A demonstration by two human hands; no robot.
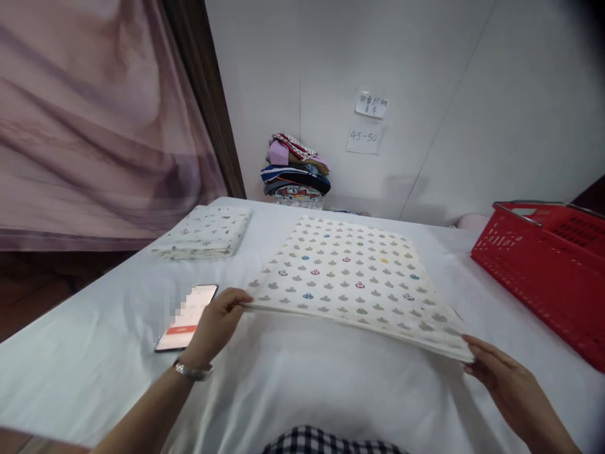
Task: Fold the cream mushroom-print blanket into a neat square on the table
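Observation:
A cream cloth (pixel 347 274) with rows of small grey and coloured prints is spread over the white-covered table in front of me. It looks folded in layers along its near edge, which is lifted slightly off the sheet. My left hand (pixel 220 321), with a metal band on its wrist, pinches the near left corner. At the near right corner, my right hand (pixel 503 372) grips the same cloth between thumb and fingers. Left of the cloth lies a phone (pixel 189 315) with a lit screen, close to my left hand.
A folded printed cloth (pixel 208 230) lies at the table's far left. A red plastic basket (pixel 543 271) stands on the right. Beyond the far edge rises a stack of folded fabrics (pixel 297 167) by the wall. A pink curtain (pixel 94 126) hangs at left.

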